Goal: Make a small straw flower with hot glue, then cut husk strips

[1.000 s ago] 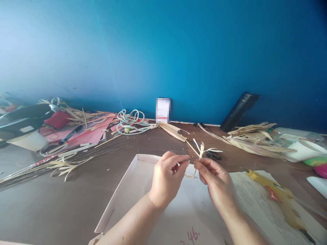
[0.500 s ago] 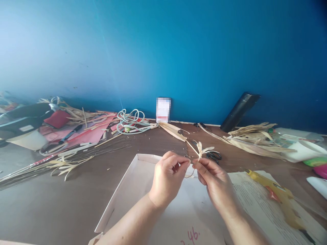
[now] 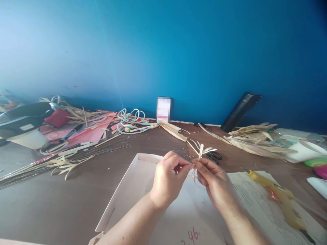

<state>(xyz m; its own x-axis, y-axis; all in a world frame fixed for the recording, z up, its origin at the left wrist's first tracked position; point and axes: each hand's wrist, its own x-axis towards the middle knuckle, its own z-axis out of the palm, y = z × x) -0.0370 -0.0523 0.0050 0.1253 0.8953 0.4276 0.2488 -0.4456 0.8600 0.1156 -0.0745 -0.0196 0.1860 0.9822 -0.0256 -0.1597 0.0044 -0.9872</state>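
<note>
A small flower of pale dried husk strips (image 3: 201,151) stands upright, its petals splayed above my fingertips. My right hand (image 3: 213,178) is closed, pinching it just below the petals. From the left, my left hand (image 3: 170,177) pinches with thumb and forefinger at the same stem, almost touching the right fingertips. A thin loose strand (image 3: 194,177) curls down between the hands; its exact hold is hidden by the fingers. Beneath both hands lies an open white cardboard box lid (image 3: 125,190) with handwriting on it. Behind the flower are black-handled scissors (image 3: 214,156).
A yellow glue gun (image 3: 279,195) rests on a printed sheet (image 3: 251,194) at right. Dried husks (image 3: 255,139) and a black tube (image 3: 240,112) are behind it. Pale cable (image 3: 130,120), thin wires (image 3: 102,149) and pink paper (image 3: 99,131) lie at left. A blurred phone-like screen (image 3: 164,109) leans on the wall.
The left fingertips have shifted slightly right, closer to the right ones. The strand that arced below the fingers now hangs in a narrower loop, and the flower has moved a little.
</note>
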